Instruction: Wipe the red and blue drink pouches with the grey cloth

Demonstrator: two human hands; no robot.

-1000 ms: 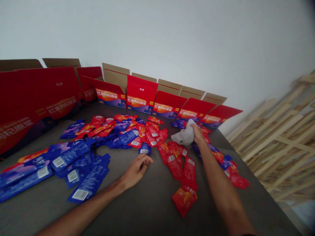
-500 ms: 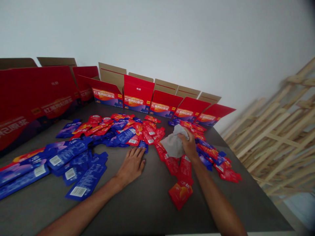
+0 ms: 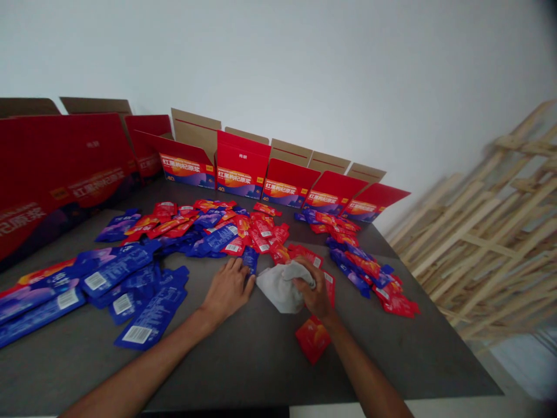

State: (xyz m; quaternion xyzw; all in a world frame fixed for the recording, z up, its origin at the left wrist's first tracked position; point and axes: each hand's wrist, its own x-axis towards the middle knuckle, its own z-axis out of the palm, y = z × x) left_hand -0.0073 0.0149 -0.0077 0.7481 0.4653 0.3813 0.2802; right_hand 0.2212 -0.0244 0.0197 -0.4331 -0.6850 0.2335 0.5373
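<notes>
Right hand: closed on a pale grey cloth, gathering it at one end, which seems to leave the rest loose to spread.
Left hand: down on the counter, palm under, fingers loosely out, gripping nothing that shows; perhaps it's there to lean on or to hold a place.
Cloth's spot: right between the two hands, nearer side of the pile; whether its lower edge meets the counter, can't call it.
Blue pouch: just beyond the left fingertips, touching or only close, too hard to tell.
Red pouches: partly hidden behind the right hand and wrist, one poking out on the near side.
Middle pile: red and blue jumbled flat, overlapping, apparently just heaped.
Blue stack: off to the left, lying roughly alike, as if laid by kind.
Right-hand strip: mixed pouches running along the counter's far side.
Boxes: lined up along the wall, flaps raised, likely leaving the tops accessible.
Since half a second ago: the cloth comes leftward and nearer, off the upper red pouches; the left hand barely shifts.
</notes>
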